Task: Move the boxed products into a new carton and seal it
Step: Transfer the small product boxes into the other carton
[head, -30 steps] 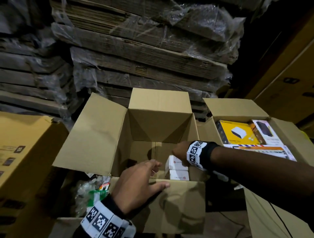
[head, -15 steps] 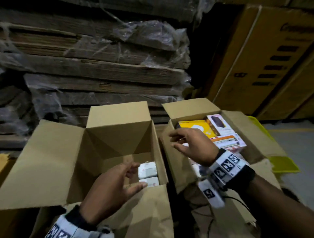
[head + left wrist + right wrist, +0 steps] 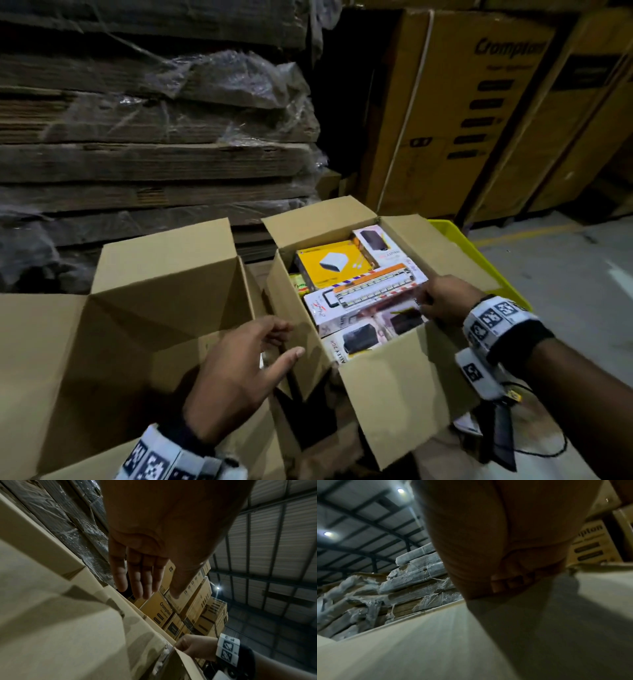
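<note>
1. My left hand (image 3: 239, 370) hovers with relaxed, spread fingers, holding nothing, over the near right corner of the new carton (image 3: 164, 274).
2. My right hand (image 3: 445, 301) curls on the right end of the long white box (image 3: 370, 294) atop the full carton (image 3: 404, 373).
3. Judging by that pile, most boxed products remain unmoved; I cannot see what the new carton holds, and its flaps stand open, unsealed.

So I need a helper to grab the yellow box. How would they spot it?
Find the right-hand carton, the full one. The yellow box lies flat at its far left, beyond the long white box. It alone is bright yellow, picturing a white device.
</note>
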Action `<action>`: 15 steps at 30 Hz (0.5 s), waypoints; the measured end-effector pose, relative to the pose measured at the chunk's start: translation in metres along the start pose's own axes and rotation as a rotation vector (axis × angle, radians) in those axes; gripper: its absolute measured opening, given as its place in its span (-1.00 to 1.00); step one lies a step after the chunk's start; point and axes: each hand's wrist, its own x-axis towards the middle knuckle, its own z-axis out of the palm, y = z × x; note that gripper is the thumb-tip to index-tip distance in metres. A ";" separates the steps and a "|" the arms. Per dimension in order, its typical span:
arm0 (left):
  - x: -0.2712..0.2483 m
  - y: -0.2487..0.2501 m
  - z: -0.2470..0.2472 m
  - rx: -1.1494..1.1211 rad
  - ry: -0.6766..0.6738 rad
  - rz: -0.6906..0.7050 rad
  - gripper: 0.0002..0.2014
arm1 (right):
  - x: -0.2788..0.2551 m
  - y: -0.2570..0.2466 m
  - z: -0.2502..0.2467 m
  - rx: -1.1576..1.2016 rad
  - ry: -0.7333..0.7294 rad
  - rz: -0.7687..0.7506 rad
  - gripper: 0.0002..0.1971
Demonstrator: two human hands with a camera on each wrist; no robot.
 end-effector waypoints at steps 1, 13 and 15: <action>0.001 0.000 0.003 0.006 -0.005 -0.002 -0.55 | 0.004 -0.004 0.000 -0.015 -0.041 -0.011 -0.67; -0.007 -0.008 0.012 0.001 0.016 0.009 -0.57 | 0.038 -0.034 -0.016 0.079 0.240 -0.281 -0.14; -0.010 -0.009 0.012 0.008 0.026 0.014 -0.59 | 0.045 -0.037 -0.013 0.007 0.188 -0.280 -0.09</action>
